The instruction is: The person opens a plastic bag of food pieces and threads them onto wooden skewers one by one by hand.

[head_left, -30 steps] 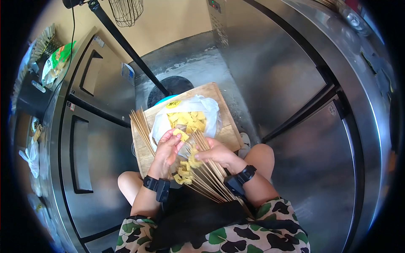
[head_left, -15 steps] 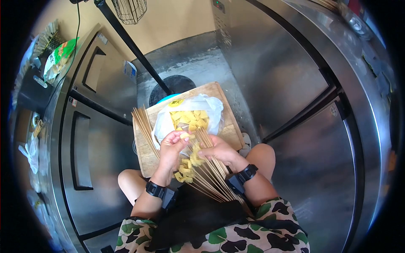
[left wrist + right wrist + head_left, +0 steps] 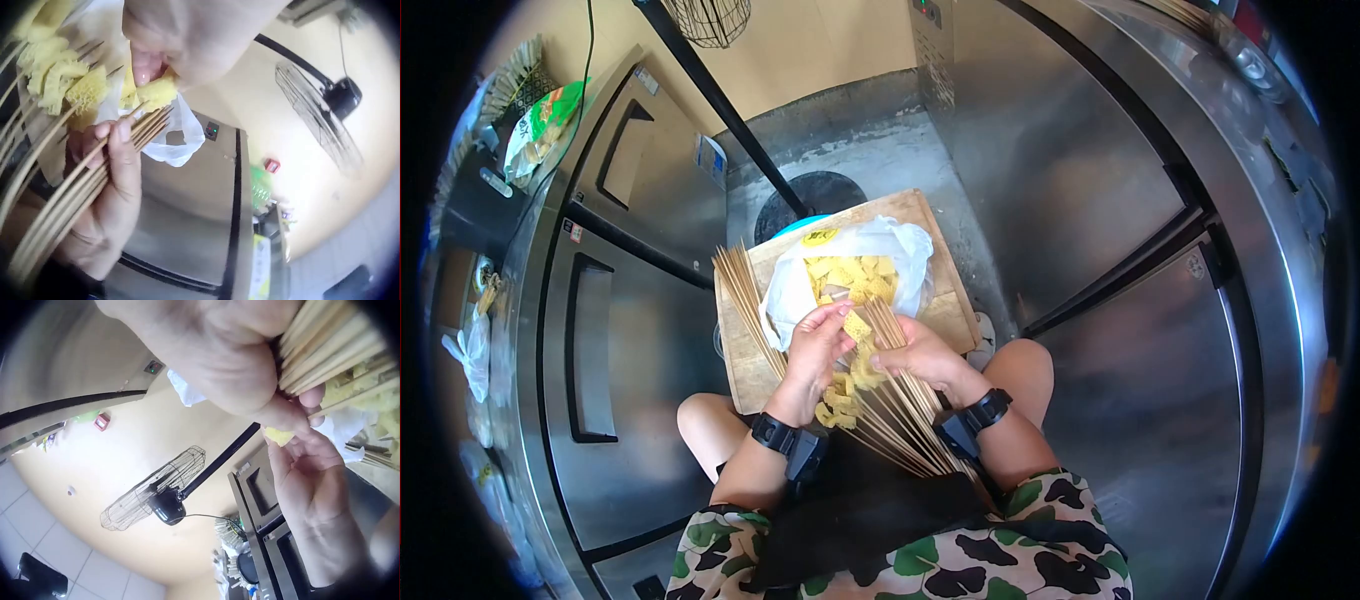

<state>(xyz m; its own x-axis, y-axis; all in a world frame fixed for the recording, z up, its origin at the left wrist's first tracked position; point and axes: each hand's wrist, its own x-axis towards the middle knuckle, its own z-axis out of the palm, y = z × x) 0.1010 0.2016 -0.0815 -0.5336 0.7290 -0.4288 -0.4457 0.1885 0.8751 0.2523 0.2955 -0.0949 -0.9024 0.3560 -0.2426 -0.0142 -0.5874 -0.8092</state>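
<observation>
The left hand (image 3: 815,352) pinches a yellow honeycomb-textured piece (image 3: 856,326); in the left wrist view this piece (image 3: 159,92) touches or nearly touches the stick tips. Thin wooden sticks (image 3: 912,405) lie in a fanned bundle in the right hand (image 3: 925,358), whose thumb presses on them. Several yellow pieces (image 3: 838,402) are threaded on sticks below the hands. In the left wrist view the right hand (image 3: 115,181) grips the bundle (image 3: 75,187). A white plastic bag (image 3: 908,240) with loose yellow pieces (image 3: 850,275) lies open beyond both hands.
The bag lies on a wooden board (image 3: 945,300), with more sticks (image 3: 745,290) along its left side. A black fan pole (image 3: 730,115) rises behind it. Steel cabinets (image 3: 640,340) stand left, and more (image 3: 1100,240) right.
The left hand has turned and shifted slightly right with its yellow piece, closer to the stick tips. The right hand keeps its grip on the bundle in nearly the same place.
</observation>
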